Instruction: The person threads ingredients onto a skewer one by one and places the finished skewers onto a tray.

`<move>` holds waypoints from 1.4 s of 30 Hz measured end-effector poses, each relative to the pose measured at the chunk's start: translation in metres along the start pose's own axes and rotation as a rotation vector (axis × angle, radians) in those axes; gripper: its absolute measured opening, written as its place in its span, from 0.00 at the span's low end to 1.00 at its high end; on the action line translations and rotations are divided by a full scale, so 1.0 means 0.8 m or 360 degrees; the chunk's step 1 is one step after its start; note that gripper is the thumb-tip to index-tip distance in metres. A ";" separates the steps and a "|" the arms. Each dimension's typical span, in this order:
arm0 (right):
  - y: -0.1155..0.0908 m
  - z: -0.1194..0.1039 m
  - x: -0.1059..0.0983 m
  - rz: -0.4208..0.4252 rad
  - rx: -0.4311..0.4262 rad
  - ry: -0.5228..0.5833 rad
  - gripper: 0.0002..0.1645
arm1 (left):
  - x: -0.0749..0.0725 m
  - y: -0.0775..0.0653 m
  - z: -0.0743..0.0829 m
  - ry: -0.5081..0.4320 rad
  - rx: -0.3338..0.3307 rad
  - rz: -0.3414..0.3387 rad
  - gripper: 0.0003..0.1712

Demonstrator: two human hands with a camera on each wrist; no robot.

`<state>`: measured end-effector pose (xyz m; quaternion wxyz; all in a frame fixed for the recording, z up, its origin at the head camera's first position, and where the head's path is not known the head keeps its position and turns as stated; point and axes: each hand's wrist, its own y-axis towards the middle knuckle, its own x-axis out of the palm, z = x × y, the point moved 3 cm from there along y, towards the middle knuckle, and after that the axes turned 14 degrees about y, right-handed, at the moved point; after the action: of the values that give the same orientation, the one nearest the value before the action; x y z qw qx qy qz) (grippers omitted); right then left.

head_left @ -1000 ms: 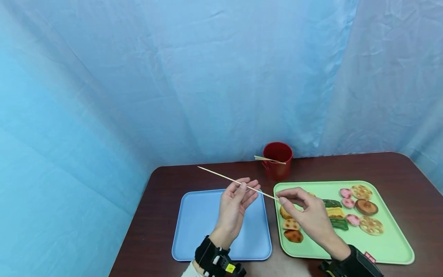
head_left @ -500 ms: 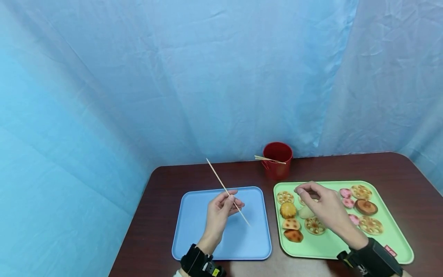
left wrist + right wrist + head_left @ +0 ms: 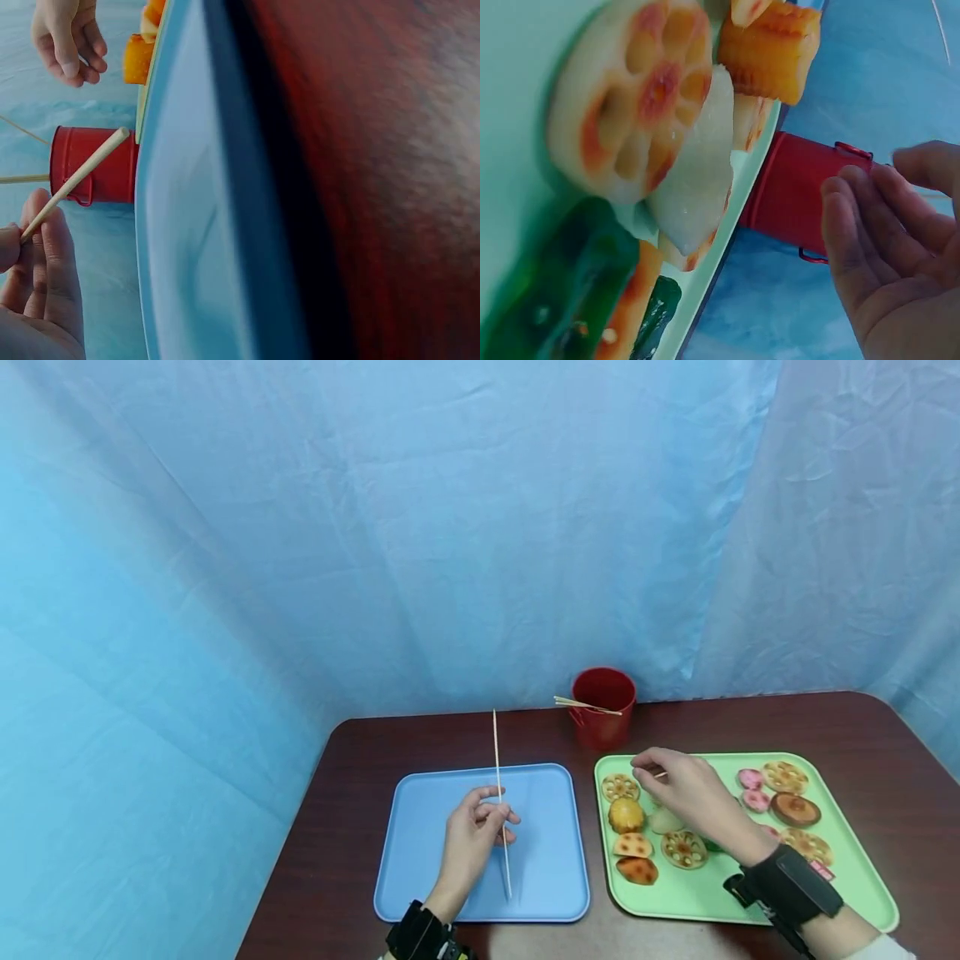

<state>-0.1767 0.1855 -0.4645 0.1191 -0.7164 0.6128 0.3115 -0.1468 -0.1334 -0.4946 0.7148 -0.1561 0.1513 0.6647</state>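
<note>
My left hand (image 3: 471, 831) pinches a thin wooden skewer (image 3: 497, 752) between thumb and fingers over the blue tray (image 3: 405, 860). The skewer points away, its near end low over the tray. In the left wrist view one blunt end of the skewer (image 3: 90, 165) shows close up. Over the green tray (image 3: 720, 893) hovers my right hand (image 3: 693, 789), fingers loosely bent with nothing seen in them in the right wrist view. Below it lie a lotus root slice (image 3: 684, 850), a pale green piece (image 3: 663, 820) and a yellow corn piece (image 3: 626, 815).
A red bucket (image 3: 603, 727) with several skewers (image 3: 588, 705) leaning out stands behind the trays. More toy food, including a mushroom cap (image 3: 795, 810) and pink pieces (image 3: 750, 778), lies on the green tray's right side. A blue curtain (image 3: 480, 527) hangs behind the table.
My right hand has let go of the skewer's end and moved right over the green tray. My left hand has drawn back left, swinging the skewer from slanted to nearly straight ahead.
</note>
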 end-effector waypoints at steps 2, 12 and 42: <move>0.008 0.003 0.006 -0.0029 -0.0029 -0.0059 0.10 | 0.002 -0.001 -0.003 0.0038 -0.0015 -0.0019 0.17; 0.036 0.009 0.034 -0.0266 0.0005 -0.0279 0.17 | 0.007 -0.004 -0.001 0.0246 0.0034 -0.0068 0.10; 0.055 0.027 0.025 -0.0386 0.0260 -0.0073 0.18 | 0.014 -0.002 0.000 0.0429 0.0122 -0.0139 0.10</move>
<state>-0.2237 0.1720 -0.4840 0.2277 -0.7659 0.5421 0.2601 -0.1443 -0.1233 -0.4995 0.7216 -0.2230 0.2644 0.5997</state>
